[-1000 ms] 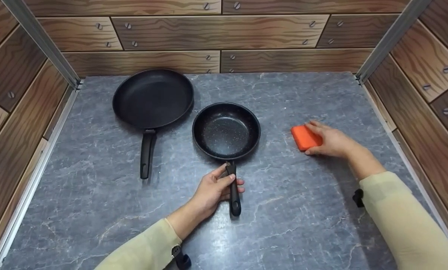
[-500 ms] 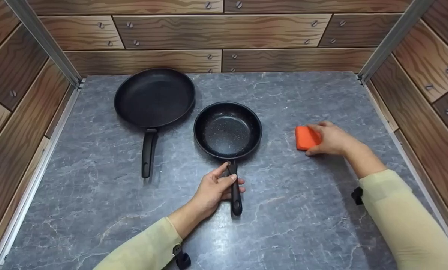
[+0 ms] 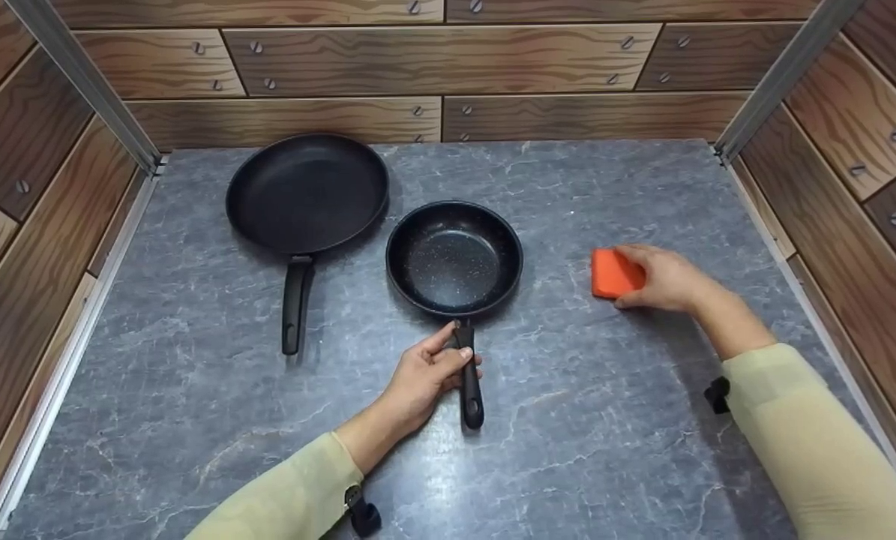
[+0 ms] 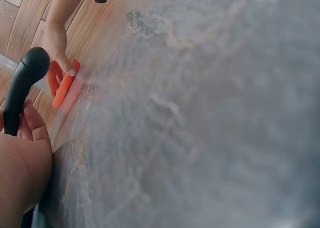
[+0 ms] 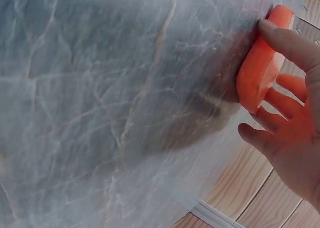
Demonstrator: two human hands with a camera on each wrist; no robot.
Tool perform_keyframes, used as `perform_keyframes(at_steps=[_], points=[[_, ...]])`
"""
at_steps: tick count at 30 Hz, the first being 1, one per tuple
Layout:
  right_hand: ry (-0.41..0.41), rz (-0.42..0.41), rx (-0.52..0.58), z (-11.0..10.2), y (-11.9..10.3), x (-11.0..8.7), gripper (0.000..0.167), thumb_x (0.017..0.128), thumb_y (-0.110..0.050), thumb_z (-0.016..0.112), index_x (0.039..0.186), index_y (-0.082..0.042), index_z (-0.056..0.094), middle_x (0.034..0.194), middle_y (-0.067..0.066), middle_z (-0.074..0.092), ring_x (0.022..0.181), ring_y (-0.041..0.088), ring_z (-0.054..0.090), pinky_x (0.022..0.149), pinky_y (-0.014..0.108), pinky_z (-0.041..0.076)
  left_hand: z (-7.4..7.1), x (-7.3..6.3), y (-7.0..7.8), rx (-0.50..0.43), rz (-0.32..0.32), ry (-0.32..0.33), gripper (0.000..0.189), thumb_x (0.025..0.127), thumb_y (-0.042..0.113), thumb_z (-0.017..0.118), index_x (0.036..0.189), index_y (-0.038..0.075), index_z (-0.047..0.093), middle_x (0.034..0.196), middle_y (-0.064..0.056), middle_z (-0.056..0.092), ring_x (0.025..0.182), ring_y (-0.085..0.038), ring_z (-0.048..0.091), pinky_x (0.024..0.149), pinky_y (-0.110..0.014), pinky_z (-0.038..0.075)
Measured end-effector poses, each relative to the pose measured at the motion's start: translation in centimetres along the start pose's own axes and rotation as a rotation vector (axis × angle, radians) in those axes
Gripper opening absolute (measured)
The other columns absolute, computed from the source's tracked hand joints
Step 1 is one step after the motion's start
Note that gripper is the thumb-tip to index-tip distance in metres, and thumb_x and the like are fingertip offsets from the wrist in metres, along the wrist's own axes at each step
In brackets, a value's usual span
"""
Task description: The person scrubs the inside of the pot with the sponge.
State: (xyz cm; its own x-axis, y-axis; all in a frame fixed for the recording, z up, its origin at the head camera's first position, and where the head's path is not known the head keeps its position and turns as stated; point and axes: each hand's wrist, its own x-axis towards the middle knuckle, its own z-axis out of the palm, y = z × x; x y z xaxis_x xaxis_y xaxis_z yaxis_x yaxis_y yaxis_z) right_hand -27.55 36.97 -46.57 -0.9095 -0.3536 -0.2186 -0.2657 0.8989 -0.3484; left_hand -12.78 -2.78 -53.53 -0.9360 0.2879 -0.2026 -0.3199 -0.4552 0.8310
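Note:
A small black frying pan (image 3: 453, 259) with a speckled inside sits mid-table, its handle pointing toward the front. My left hand (image 3: 418, 379) holds that handle (image 3: 472, 397) near the pan end, thumb on top and fingers passing underneath. The handle's rounded end (image 4: 35, 65) rises beside the left hand in the left wrist view. To the right of the pan, an orange sponge (image 3: 614, 274) is held at its right side by my right hand (image 3: 672, 279). In the right wrist view the thumb lies along one side of the sponge (image 5: 257, 70), with fingers on the other.
A larger black frying pan (image 3: 309, 195) lies at the back left, its rim close to the small pan. Wood-patterned panels (image 3: 440, 60) wall in the back and both sides of the grey marbled table (image 3: 215, 435).
The sponge has turned slightly in the right hand and sits a little farther right. Fingertips of the left hand show less past the handle. Both pans stay in place.

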Motion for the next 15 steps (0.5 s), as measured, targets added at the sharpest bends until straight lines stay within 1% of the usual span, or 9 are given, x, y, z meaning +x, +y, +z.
perform_keyframes(at_steps=[3,5,8,11,13,15], points=[[0.044,-0.005,0.023,0.29,0.14,-0.14,0.1,0.082,-0.036,0.093,0.158,0.005,0.042,0.157,0.034,0.044,0.139,0.053,0.046,0.116,0.068,0.036,-0.14,0.01,-0.07,0.004,0.003,-0.001,0.072,0.102,-0.003,0.065,0.164,-0.005,0.029,0.097,-0.011,0.077,0.087,-0.023,0.077,0.082,-0.033,0.064],[0.059,-0.011,0.021,0.47,0.27,-0.31,0.098,0.083,-0.039,0.092,0.157,0.004,0.045,0.156,0.034,0.044,0.138,0.054,0.046,0.115,0.068,0.037,-0.22,0.04,-0.1,0.007,0.005,0.001,0.072,0.102,-0.003,0.065,0.164,-0.005,0.028,0.096,-0.01,0.077,0.087,-0.022,0.076,0.081,-0.032,0.064],[0.053,-0.01,0.01,0.66,0.47,-0.6,0.095,0.086,-0.04,0.089,0.159,0.0,0.045,0.159,0.032,0.041,0.14,0.058,0.042,0.115,0.071,0.035,-0.27,0.08,-0.12,0.012,0.004,0.005,0.072,0.102,-0.003,0.065,0.164,-0.005,0.028,0.096,-0.01,0.077,0.088,-0.02,0.076,0.08,-0.031,0.063],[0.034,-0.002,0.006,0.64,0.6,-0.87,0.09,0.088,-0.038,0.086,0.161,-0.004,0.044,0.161,0.032,0.036,0.141,0.061,0.038,0.115,0.074,0.033,-0.22,0.11,-0.08,0.008,-0.004,0.009,0.072,0.101,-0.002,0.066,0.164,-0.003,0.029,0.097,-0.009,0.077,0.089,-0.02,0.075,0.081,-0.03,0.063],[0.032,0.001,0.011,0.61,0.6,-0.92,0.087,0.09,-0.035,0.085,0.161,-0.005,0.044,0.162,0.032,0.036,0.141,0.061,0.037,0.115,0.074,0.032,-0.2,0.1,-0.09,0.007,-0.005,0.008,0.072,0.102,-0.002,0.066,0.164,-0.003,0.03,0.096,-0.009,0.077,0.09,-0.02,0.075,0.081,-0.03,0.063],[0.041,0.001,0.014,0.63,0.54,-0.89,0.084,0.09,-0.035,0.085,0.159,-0.005,0.047,0.16,0.033,0.037,0.141,0.061,0.038,0.116,0.074,0.032,-0.2,0.11,-0.12,0.007,-0.002,0.007,0.072,0.102,-0.002,0.066,0.164,-0.003,0.03,0.096,-0.009,0.077,0.09,-0.02,0.075,0.081,-0.03,0.063]])
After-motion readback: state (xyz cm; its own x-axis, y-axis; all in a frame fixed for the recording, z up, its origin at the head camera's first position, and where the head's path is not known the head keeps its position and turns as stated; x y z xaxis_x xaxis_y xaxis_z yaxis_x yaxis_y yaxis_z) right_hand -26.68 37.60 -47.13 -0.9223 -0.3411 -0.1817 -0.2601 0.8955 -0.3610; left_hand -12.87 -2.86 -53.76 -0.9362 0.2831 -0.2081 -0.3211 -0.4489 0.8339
